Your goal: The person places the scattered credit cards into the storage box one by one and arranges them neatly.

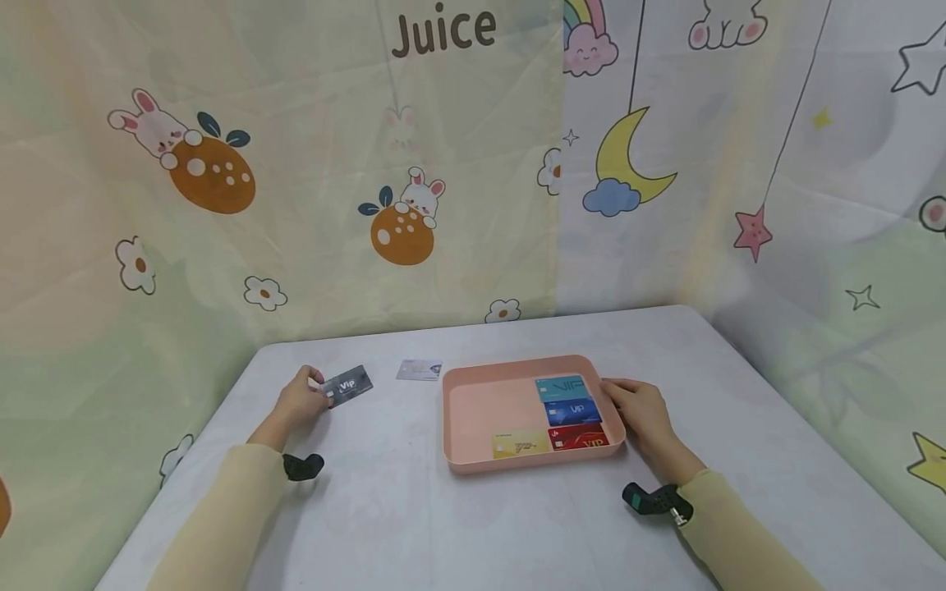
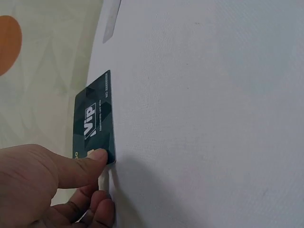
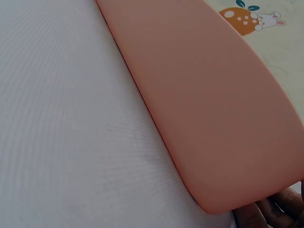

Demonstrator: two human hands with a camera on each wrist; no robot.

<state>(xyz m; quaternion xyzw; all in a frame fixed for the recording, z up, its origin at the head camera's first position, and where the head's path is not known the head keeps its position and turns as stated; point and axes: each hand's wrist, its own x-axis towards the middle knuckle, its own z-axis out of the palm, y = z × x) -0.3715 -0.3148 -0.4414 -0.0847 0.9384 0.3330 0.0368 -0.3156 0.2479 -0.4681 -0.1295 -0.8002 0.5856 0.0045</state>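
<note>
My left hand (image 1: pixel 299 400) pinches a dark grey VIP card (image 1: pixel 349 386) by its near corner, over the left side of the table. In the left wrist view the thumb lies on the printed face of the card (image 2: pixel 95 118), which is tilted. My right hand (image 1: pixel 650 423) holds the right rim of a pink tray (image 1: pixel 473 419); its fingers are partly hidden in the right wrist view. Inside the tray, to the right, lie a teal card (image 1: pixel 559 388), a blue card (image 1: pixel 572 411), a red card (image 1: pixel 579 437) and a gold card (image 1: pixel 521 444).
A silver-grey card (image 1: pixel 419 370) lies flat between the left hand and the tray, near the back of the white table (image 1: pixel 443 533). Printed cloth (image 1: pixel 318 230) hangs behind and beside the table. Black wrist cameras sit at both sleeves.
</note>
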